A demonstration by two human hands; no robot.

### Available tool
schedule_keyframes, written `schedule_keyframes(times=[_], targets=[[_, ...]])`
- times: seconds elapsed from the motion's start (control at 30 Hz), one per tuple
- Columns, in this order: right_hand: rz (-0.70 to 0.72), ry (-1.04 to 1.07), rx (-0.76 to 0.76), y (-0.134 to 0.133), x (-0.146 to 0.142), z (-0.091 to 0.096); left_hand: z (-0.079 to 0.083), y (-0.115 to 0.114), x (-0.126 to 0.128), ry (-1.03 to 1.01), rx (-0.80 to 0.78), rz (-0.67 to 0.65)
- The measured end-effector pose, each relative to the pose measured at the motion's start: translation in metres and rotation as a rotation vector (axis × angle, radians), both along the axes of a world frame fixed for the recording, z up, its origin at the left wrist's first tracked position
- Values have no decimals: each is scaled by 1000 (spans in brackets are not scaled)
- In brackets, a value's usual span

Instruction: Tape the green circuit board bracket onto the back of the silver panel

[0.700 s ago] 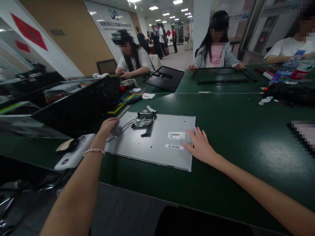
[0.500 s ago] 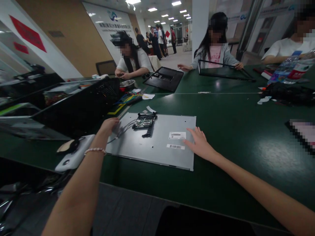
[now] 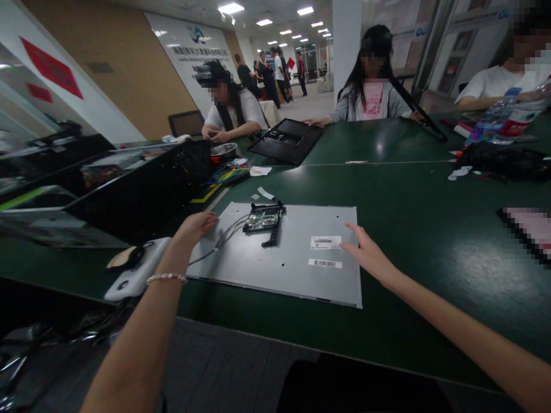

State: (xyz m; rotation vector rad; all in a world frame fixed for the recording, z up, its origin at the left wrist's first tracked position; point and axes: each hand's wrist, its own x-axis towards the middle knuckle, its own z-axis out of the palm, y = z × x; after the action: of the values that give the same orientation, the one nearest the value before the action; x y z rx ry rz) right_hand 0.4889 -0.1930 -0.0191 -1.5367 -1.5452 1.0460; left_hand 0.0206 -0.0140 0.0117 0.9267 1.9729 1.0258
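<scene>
A flat grey metal panel [image 3: 284, 261] lies on the green table [image 3: 413, 229], with a small green circuit board [image 3: 263, 218] and grey cables [image 3: 228, 235] near its far left corner. My left hand [image 3: 194, 225], a bead bracelet on its wrist, rests at the panel's left edge beside the cables, fingers stretched out. Over the panel's right edge, close to two white barcode labels [image 3: 326, 242], my right hand [image 3: 368, 254] reaches with fingers out flat and nothing in it.
A white handheld device [image 3: 135, 276] lies left of the panel. Black monitor casings [image 3: 142, 189] stand further left. Coloured wires [image 3: 224, 172], a metal bowl [image 3: 222, 150] and a black back cover [image 3: 286, 139] lie beyond. Three people sit at the table's far side; one lifts a black frame [image 3: 419, 117].
The panel sits further right and nearer in view. My right hand has lifted slightly at its right edge. The person opposite has raised the black frame upright.
</scene>
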Motion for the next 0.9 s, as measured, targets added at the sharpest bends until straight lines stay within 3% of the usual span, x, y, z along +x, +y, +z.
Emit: schedule_keyframes(times=[0.37,0.6,0.9], targets=[[-104,146,-147,-25,58,-2,-5,-31,18,-140,19,-85],[-68,216,-123,-38,59,-6,-6,-38,25,-205,61,-90],[-209,559,-127,-42,70,2,-5,-55,40,-273,76,-120]])
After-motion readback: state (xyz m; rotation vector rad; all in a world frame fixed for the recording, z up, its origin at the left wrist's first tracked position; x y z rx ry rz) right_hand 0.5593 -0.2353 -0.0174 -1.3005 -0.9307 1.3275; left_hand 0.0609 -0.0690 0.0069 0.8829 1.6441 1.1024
